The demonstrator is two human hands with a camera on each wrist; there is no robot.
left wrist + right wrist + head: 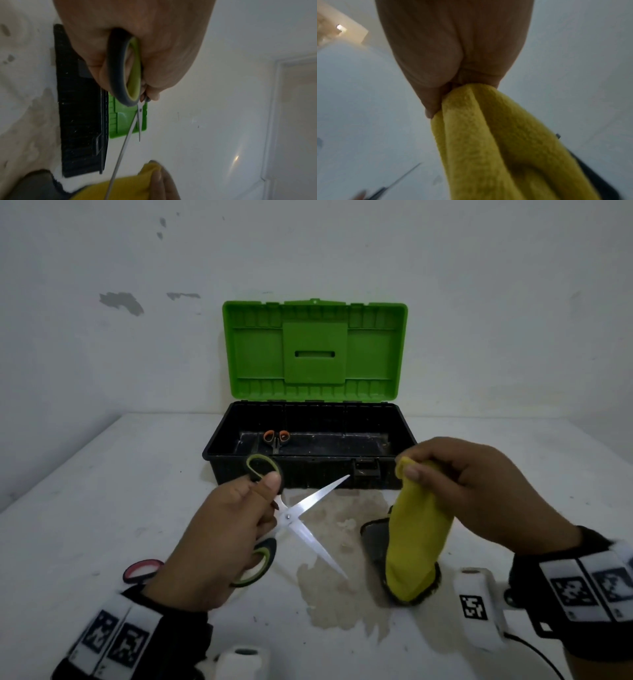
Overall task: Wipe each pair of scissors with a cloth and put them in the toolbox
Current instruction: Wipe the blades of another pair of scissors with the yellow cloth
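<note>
My left hand (239, 518) grips the green-and-black scissors (301, 515) by their handles, with the blades spread wide apart above the table. In the left wrist view the scissors (126, 75) hang from my fingers, blades pointing toward the cloth. My right hand (455, 484) pinches the top of a yellow cloth (414, 542), which hangs down to the table; the cloth (496, 142) fills the right wrist view. The cloth and blades are apart. The toolbox (308, 463) stands open behind, with orange-handled scissors (276, 439) lying inside it.
The green lid (315, 350) leans upright against the wall. Pink-handled scissors (142, 570) lie on the white table (85, 491) by my left wrist. A stained patch (339, 594) marks the table in front.
</note>
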